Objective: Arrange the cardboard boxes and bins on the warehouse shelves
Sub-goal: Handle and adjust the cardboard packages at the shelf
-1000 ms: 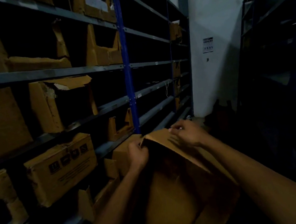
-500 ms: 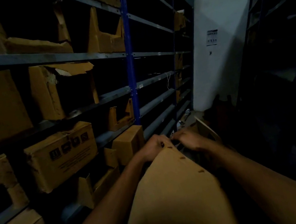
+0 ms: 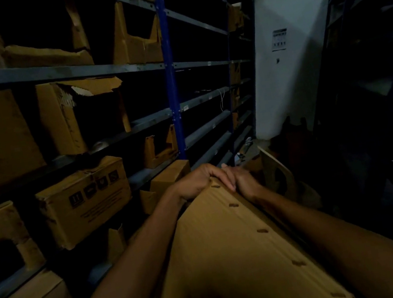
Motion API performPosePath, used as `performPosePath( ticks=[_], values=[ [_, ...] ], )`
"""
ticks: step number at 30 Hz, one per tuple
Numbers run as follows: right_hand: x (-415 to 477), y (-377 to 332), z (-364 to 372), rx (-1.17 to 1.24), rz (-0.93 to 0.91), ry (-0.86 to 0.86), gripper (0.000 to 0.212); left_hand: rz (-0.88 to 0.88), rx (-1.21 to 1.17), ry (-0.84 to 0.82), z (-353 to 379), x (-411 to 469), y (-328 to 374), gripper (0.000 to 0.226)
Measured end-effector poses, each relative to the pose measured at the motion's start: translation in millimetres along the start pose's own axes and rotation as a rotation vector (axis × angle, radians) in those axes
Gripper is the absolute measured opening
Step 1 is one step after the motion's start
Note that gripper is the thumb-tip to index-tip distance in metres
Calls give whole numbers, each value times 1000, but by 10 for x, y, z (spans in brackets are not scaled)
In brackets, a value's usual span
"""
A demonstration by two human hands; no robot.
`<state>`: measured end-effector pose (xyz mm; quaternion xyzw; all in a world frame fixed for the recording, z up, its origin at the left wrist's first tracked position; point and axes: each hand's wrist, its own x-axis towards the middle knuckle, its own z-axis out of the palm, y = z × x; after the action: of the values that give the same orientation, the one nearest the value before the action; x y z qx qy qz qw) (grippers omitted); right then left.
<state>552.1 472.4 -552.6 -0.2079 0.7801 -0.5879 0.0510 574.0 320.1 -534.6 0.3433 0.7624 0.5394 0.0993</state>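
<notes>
Brown cardboard box, slots along one edge, fills lower centre of frame, tilted up. My left hand grip is clamped over its top corner. My right hand is just beside it, fingers hidden, grip can't tell. Dim aisle: metal shelves with torn cartons at left, white wall upper right.
</notes>
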Motion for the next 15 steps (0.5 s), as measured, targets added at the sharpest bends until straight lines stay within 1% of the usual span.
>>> performPosePath(
  ticks=[2, 3, 4, 7, 8, 9, 10, 11, 13, 15],
  values=[
    [-19, 11, 41, -38, -14, -3, 45, -1, -21, -36, -29, -52, 2, 49],
    [-19, 18, 51, -90, -6, 0, 47, -6, -69, -28, -49, -92, -7, 47],
    [-35, 20, 47, -135, 10, 4, 49, -10, -161, 20, -62, -136, -16, 43],
    [-60, 81, 15, -227, 82, 26, 62, -36, -591, 346, -132, -266, 27, 31],
    [-58, 124, 15, -265, 93, 35, 67, -72, -590, 433, -153, -289, 79, 29],
    [-32, 179, 21, -299, 110, 52, 69, -143, -463, 486, -168, -285, 131, 27],
    [-16, 225, 34, -321, 118, 72, 68, -217, -266, 492, -152, -265, 188, 25],
    [-2, 247, 54, -343, 131, 98, 65, -267, -68, 470, -122, -227, 232, 23],
    [-1, 238, 111, -426, 157, 149, 62, -310, 274, 380, -33, -146, 292, 23],
    [1, 201, 180, -551, 177, 213, 54, -367, 603, 301, 70, -73, 282, 36]
  ],
)
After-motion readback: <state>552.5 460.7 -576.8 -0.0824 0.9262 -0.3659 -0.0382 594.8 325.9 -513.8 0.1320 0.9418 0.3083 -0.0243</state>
